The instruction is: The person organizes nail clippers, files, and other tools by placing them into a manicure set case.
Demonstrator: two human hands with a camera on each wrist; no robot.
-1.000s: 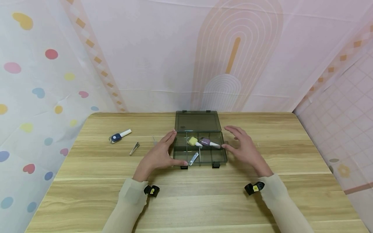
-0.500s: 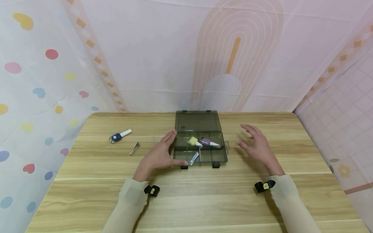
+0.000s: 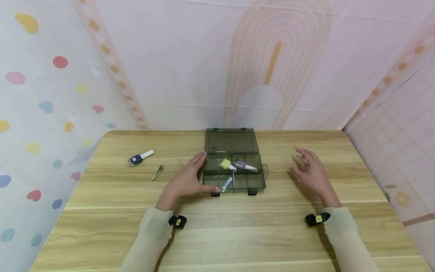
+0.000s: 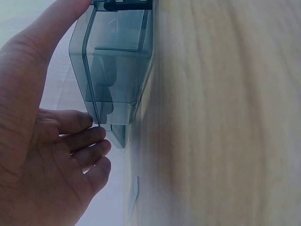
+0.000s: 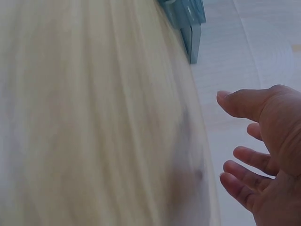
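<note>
A dark translucent compartment box (image 3: 255, 183) sits on the table with its lid (image 3: 232, 140) laid back. Inside it, a yellow nail polish bottle (image 3: 225, 163) and a purple nail polish bottle (image 3: 240, 164) lie in the back row. A nail clipper (image 3: 227, 184) rests in the front row. My left hand (image 3: 185, 181) holds the box's left side, thumb along the front edge and fingertips at the back corner, as the left wrist view shows at the rim (image 4: 89, 70). Apart from the box on its right, my right hand (image 3: 312, 173) hovers over the table with relaxed fingers, holding nothing.
On the left of the wooden table (image 3: 217, 241) lie a dark blue nail polish bottle (image 3: 136, 159) with a white cap and a second nail clipper (image 3: 158, 172). Small clear pieces lie beside the box. A patterned cloth backdrop (image 3: 170, 68) rises behind the table.
My right hand has moved away from the box's right side, farther to the right. My left hand stays on the box, and the contents lie as before.
</note>
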